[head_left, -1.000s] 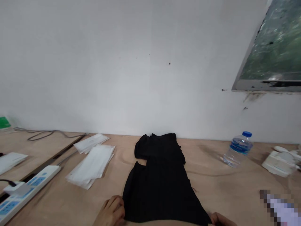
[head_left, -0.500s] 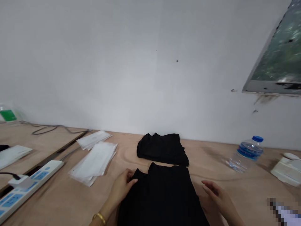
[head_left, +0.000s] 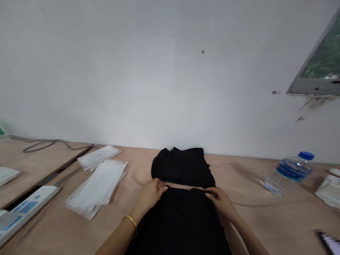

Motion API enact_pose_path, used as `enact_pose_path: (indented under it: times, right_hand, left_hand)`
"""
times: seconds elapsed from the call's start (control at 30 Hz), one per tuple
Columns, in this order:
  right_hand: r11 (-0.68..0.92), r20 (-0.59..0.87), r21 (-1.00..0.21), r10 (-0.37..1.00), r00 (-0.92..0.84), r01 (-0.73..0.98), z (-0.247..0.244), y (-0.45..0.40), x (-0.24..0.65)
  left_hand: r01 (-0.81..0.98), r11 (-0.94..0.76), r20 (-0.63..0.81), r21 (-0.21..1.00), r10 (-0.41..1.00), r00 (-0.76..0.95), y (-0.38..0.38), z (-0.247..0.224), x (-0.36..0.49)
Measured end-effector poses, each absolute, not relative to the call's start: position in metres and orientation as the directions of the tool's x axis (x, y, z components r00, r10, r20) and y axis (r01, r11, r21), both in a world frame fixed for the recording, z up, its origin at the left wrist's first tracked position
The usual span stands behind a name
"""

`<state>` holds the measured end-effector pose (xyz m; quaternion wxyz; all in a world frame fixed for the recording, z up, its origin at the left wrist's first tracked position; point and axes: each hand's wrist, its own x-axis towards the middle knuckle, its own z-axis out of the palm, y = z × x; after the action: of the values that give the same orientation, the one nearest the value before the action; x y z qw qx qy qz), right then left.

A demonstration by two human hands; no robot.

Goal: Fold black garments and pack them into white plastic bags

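— What is being handled?

— A black cloth (head_left: 177,223) is held at its top edge, it seems, by the left hand (head_left: 150,198) and right hand (head_left: 221,202), just below a second black cloth (head_left: 182,168).

**"WATER" on a bottle at the table's right**
The word runs in pale capitals across the blue label (head_left: 293,170) of a clear plastic bottle (head_left: 288,177); markings on the power strip (head_left: 29,202) are too small to read.

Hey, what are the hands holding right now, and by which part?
The left hand and the right hand both hold the black garment by its far edge, one toward each end.
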<state>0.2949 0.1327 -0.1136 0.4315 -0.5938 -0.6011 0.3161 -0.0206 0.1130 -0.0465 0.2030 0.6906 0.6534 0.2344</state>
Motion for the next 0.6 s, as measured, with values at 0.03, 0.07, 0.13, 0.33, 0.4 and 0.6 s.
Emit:
enact_pose_path:
  times: [0.03, 0.07, 0.13, 0.33, 0.4, 0.6]
  right_hand:
    - [0.095, 0.136, -0.899, 0.988, 0.066, 0.427, -0.111, 0.135, 0.293]
    - [0.091, 0.125, -0.909, 0.99, 0.058, 0.408, -0.107, 0.135, 0.292]
    - [0.073, 0.091, -0.934, 0.995, 0.037, 0.348, -0.1, 0.133, 0.291]
    - [-0.06, -0.079, -0.983, 0.992, -0.103, 0.174, -0.09, 0.123, 0.295]
    - [-0.092, -0.098, -0.985, 0.995, -0.032, 0.145, -0.094, 0.126, 0.293]
    - [-0.124, -0.114, -0.986, 0.988, 0.101, 0.107, -0.097, 0.116, 0.294]
  left_hand:
    - [0.787, -0.08, 0.052, 0.612, 0.997, 0.062, 0.121, -0.05, -0.014]
    - [0.763, -0.096, 0.047, 0.639, 0.995, 0.086, 0.128, -0.054, -0.008]
    - [0.707, -0.12, 0.045, 0.697, 0.991, 0.124, 0.139, -0.063, 0.001]
    - [0.607, -0.146, 0.134, 0.781, 0.989, 0.066, 0.142, -0.085, 0.01]
    - [0.619, -0.142, 0.172, 0.772, 0.985, 0.012, 0.139, -0.089, 0.014]
    - [0.735, -0.131, 0.222, 0.665, 0.975, -0.028, 0.135, -0.092, 0.023]
